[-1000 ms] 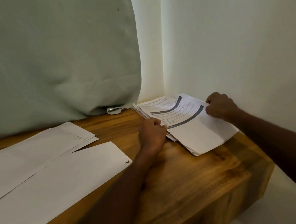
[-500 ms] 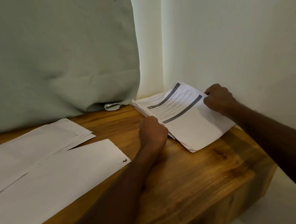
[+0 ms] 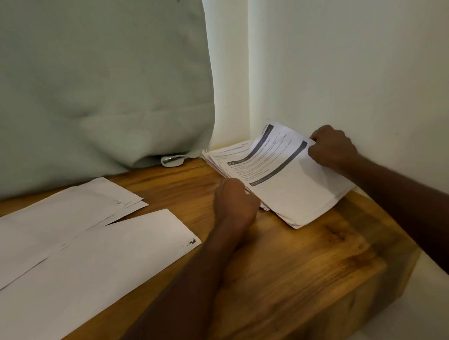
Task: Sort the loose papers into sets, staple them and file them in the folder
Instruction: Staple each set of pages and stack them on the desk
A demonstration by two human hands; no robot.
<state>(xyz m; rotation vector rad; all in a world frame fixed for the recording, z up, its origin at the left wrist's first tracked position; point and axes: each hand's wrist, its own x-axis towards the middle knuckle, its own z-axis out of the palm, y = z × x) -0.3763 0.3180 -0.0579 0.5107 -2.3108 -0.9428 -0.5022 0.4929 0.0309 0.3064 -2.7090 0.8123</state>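
A stack of printed papers (image 3: 292, 192) lies in the far right corner of the wooden table (image 3: 302, 268), against the white wall. My right hand (image 3: 332, 150) pinches the right edge of the top sheet (image 3: 277, 148), whose far end curls up off the stack. My left hand (image 3: 234, 201) sits at the stack's left edge with its fingers curled onto the papers; the fingertips are hidden. Two spreads of blank white sheets lie to the left: a fanned set (image 3: 47, 221) and a large sheet (image 3: 83, 279) in front of it.
A grey-green cushion (image 3: 77, 83) leans against the back of the table. A small shiny metal object (image 3: 172, 160) peeks out under its lower edge. The table's right end (image 3: 396, 267) drops off beside the wall.
My right hand has lifted the top sheet's far end higher, from lying curved on the stack to standing up towards the wall. The left hand has stayed at the stack's left edge.
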